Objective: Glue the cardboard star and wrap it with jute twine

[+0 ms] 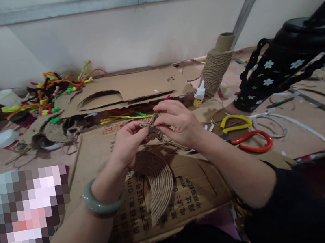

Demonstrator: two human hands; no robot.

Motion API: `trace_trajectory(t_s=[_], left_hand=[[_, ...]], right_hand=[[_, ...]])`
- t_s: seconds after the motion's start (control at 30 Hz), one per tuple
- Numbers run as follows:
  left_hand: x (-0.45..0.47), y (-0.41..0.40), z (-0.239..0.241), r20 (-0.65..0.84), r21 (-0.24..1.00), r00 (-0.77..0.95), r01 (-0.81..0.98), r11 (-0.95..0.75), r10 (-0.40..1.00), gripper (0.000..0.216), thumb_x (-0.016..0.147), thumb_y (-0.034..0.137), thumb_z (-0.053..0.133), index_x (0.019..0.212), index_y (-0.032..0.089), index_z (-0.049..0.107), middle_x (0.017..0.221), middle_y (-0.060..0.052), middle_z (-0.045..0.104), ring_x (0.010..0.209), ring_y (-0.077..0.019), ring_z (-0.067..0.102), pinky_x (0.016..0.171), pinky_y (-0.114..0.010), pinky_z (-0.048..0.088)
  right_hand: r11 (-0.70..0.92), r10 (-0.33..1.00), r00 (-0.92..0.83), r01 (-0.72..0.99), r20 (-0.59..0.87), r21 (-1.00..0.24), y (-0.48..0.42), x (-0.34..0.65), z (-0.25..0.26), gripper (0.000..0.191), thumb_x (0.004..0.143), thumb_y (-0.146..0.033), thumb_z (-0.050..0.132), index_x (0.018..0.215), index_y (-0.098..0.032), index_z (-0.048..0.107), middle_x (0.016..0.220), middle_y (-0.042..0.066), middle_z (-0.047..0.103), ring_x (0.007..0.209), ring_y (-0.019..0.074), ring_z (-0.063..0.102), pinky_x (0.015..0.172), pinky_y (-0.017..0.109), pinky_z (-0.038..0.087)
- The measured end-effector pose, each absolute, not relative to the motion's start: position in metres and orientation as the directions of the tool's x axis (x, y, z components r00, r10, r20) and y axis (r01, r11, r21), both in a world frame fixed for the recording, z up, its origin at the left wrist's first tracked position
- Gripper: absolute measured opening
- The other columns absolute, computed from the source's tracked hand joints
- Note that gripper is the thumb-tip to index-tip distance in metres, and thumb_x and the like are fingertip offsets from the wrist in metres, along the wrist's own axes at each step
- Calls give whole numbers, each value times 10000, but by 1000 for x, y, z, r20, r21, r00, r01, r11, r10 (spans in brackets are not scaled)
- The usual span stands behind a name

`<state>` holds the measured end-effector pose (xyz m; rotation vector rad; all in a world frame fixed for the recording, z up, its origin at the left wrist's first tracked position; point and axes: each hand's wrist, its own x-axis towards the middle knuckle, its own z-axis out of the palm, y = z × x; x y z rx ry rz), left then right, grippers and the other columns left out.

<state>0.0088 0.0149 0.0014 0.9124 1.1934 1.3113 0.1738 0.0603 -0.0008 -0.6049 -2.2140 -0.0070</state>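
Note:
My left hand (127, 143) and my right hand (178, 125) meet over a flattened cardboard box (191, 186). Both pinch a small piece wrapped in brown jute twine (153, 128), fingers closed on it. Just below my hands lies a half-round shape covered in coiled twine (157, 179), resting on the cardboard. A green bangle (100, 205) sits on my left wrist. A cone of jute twine (216, 70) stands at the back right, with a small glue bottle (199, 94) beside it.
Scissors with yellow and red handles (245, 135) lie right of my hands. Cut cardboard sheets (123, 90) and a heap of coloured pipe cleaners (49, 92) fill the back left. A black flowered bag (274, 71) stands at right. White tape rolls (4, 138) lie far left.

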Motion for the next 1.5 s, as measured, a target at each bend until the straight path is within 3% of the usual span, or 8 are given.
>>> trace_trajectory(t_s=[0.57,0.73,0.93,1.03,1.17,1.3,1.5], left_hand=[[10,12,1,-111,969,-91,-230,87,990,166,630,249,743,704,145,637,693,4,650,591,-88,586,574,-219,469],[13,13,-1,-126,963,-111,-253,95,986,200,574,203,767,679,136,610,665,11,648,570,-80,581,583,-216,465],[13,15,-2,-89,975,-147,-213,56,985,180,579,178,742,695,132,612,666,6,648,580,-85,581,590,-219,459],[12,15,-3,-87,980,-159,-190,56,983,172,592,181,729,700,133,603,672,3,648,582,-92,584,591,-227,460],[12,15,-4,-57,991,-146,-130,38,988,161,608,187,712,716,135,605,685,0,649,602,-99,586,605,-233,458],[13,13,-4,-24,998,-133,-52,17,991,139,609,180,698,695,143,595,649,16,629,590,-90,569,595,-219,440],[11,11,1,-87,994,8,65,86,996,104,633,197,668,681,157,585,582,46,563,503,-66,479,495,-198,359]], right_hand=[[884,418,-533,426,735,-194,60,171,-2,160,834,-182,506,826,-175,666,1111,107,623,1116,216,527,981,418,437],[884,433,-544,410,718,-223,58,171,-3,153,835,-177,506,827,-168,658,1121,123,615,1107,211,536,975,403,435],[828,560,-517,372,647,-419,56,169,-1,151,807,-183,543,941,-156,606,1070,112,642,1042,190,585,926,365,466],[712,695,-500,373,517,-596,55,168,0,229,789,-203,564,1014,-168,565,973,69,670,924,179,631,836,351,506],[572,789,-461,310,406,-759,54,166,-3,372,761,-169,556,1127,-174,492,1013,64,645,927,171,639,820,339,510],[525,802,-463,247,377,-814,56,164,-8,385,746,-144,539,1122,-203,477,1011,43,628,917,154,632,807,320,507],[523,781,-544,303,306,-796,58,168,-7,421,739,-130,493,1156,-181,465,828,11,630,746,134,605,657,277,487]])
